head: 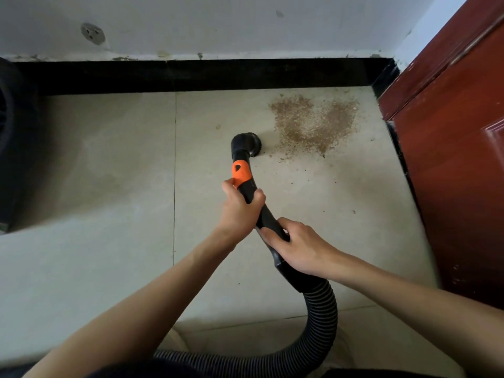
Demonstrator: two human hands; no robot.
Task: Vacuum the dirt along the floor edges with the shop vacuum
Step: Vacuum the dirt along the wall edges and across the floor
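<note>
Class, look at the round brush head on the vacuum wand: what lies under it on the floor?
The brush head sits on bare beige tile, left of the dirt patch. Whatever lies directly beneath it is covered, so any dirt there cannot be seen.

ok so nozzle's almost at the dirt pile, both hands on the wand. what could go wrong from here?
1. The brush nozzle sits at the left fringe of the dirt pile; a fast sweep could scatter grains toward the red door rather than suck them up.
2. Dirt reaches the black baseboard corner; the round head may not get into that edge.
3. The ribbed hose loops near the person's body, below the left hand and right hand; it could snag and pull the wand off line.
</note>
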